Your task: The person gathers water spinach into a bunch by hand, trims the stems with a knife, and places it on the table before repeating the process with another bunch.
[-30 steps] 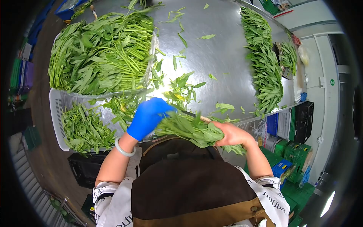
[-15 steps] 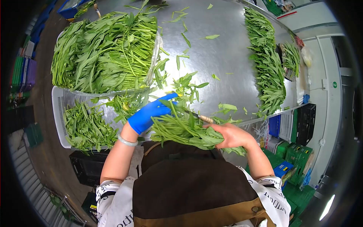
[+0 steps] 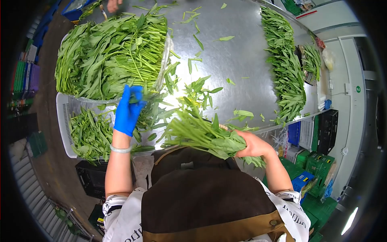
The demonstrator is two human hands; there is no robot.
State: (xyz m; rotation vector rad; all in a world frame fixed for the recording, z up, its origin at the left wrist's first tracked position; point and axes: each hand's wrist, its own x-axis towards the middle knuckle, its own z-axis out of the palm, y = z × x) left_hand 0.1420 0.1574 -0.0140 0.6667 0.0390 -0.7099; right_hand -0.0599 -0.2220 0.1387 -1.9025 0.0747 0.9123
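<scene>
My right hand (image 3: 253, 144), bare, grips a bunch of water spinach (image 3: 201, 135) above the near table edge, stems pointing left. The wooden handle of a knife (image 3: 223, 126) shows partly behind the bunch; its blade is mostly hidden. My left hand (image 3: 130, 111), in a blue glove, is raised at the front edge of the big water spinach pile (image 3: 113, 56). Its thumb and fingers are apart, and blurred green leaves show beside the fingertips. Below it, loose leaves and stems (image 3: 90, 135) lie in a white crate (image 3: 63, 121).
Trimmed water spinach lies in a long row (image 3: 284, 64) along the right of the metal table (image 3: 229, 52). Loose leaves (image 3: 199, 90) are scattered mid-table. Another person's hand (image 3: 114, 5) appears at the far left. Green crates (image 3: 318, 167) stand at the lower right.
My left hand has moved from the bunch leftward to the front of the pile. The bunch in my right hand has shifted slightly right. Another person's hand has come into view at the top.
</scene>
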